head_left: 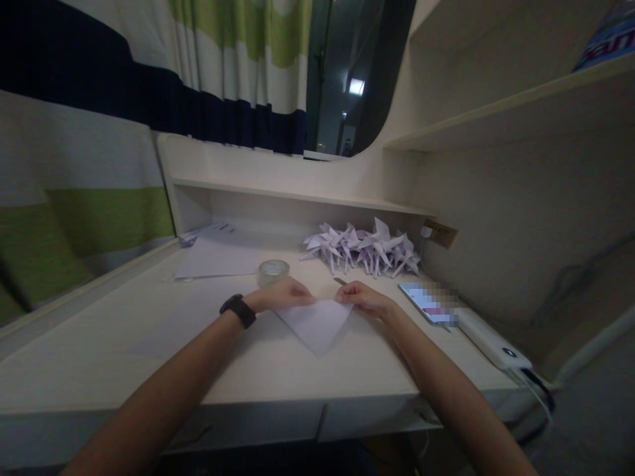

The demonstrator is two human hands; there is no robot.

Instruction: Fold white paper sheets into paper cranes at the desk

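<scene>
A white sheet of paper [317,325], shaped like a triangle with its point toward me, lies at the middle of the desk. My left hand [288,293], a dark watch on its wrist, is closed on the upper left edge of this paper. On the upper right edge, my right hand [364,297] pinches the same sheet. A thin dark blade-like piece [340,281] shows just beyond my right fingers; the rest of it cannot be made out. Behind my left hand sits a roll of clear tape [273,269].
Several folded paper pinwheels [364,248] are heaped at the back. White paper sheets [218,254] lie at the back left. To the right are a lit phone [421,303] and a white power strip or similar long device [491,338] with cables. A low shelf [297,196] overhangs the back.
</scene>
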